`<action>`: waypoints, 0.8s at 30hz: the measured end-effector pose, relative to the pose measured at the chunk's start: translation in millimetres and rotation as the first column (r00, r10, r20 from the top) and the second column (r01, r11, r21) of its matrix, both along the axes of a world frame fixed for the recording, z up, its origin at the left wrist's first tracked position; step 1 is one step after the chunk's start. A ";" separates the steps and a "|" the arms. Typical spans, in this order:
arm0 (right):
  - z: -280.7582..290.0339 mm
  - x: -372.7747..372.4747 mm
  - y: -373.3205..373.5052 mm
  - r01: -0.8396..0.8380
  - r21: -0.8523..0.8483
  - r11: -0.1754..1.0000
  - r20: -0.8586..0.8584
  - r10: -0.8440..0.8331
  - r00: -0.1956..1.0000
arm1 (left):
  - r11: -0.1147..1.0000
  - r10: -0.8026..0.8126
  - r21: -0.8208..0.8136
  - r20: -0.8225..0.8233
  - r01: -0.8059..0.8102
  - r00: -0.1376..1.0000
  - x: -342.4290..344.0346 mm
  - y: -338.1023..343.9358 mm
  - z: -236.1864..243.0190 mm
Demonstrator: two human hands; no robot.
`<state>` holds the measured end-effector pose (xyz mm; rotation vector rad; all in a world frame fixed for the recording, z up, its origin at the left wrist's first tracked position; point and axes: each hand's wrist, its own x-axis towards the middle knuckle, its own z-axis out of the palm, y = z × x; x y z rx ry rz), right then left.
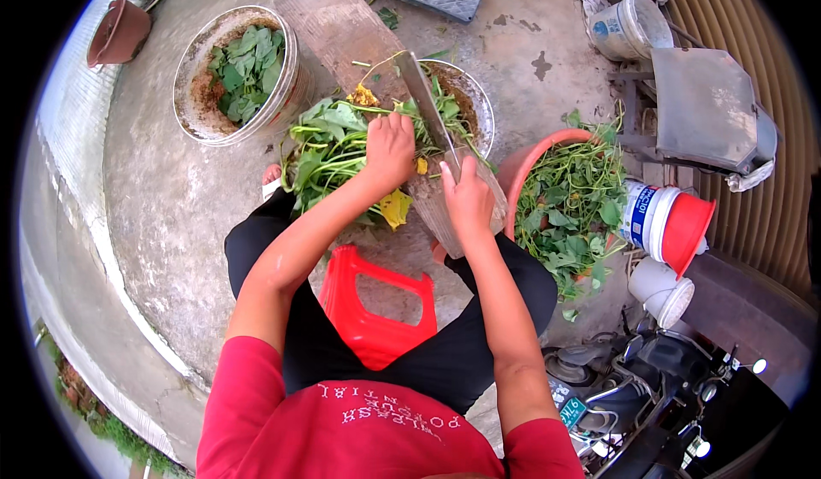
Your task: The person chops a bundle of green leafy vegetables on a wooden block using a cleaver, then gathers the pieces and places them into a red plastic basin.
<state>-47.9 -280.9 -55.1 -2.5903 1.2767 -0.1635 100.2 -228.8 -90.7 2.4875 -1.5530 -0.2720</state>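
My left hand [391,147] is closed on a bunch of leafy green stems [329,150], pressing it onto a long wooden plank [342,30]. A few yellow leaves [395,209] hang among the greens. In my right hand [468,195] is the handle of a large kitchen knife [425,98]. Its long blade points away from me, just right of my left hand and across the stems. Beneath the plank's right side stands a white-rimmed bucket [489,115], with cut pieces showing over its opening. The blade's lower edge is partly hidden by the greens.
A white bucket [185,94] of green leaves stands left. At right, an orange tub [510,180] holds leafy stems [560,197]. A red stool [376,329] is between my legs. Farther right are a dark metal machine [705,107], a red bucket [688,233] and a motorcycle [641,385].
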 end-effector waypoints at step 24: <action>16.7 9.1 -1.0 0.031 0.152 0.988 0.066 -0.042 0.997 | 0.999 0.039 0.037 -0.008 -0.039 0.999 6.6 31.5 1.3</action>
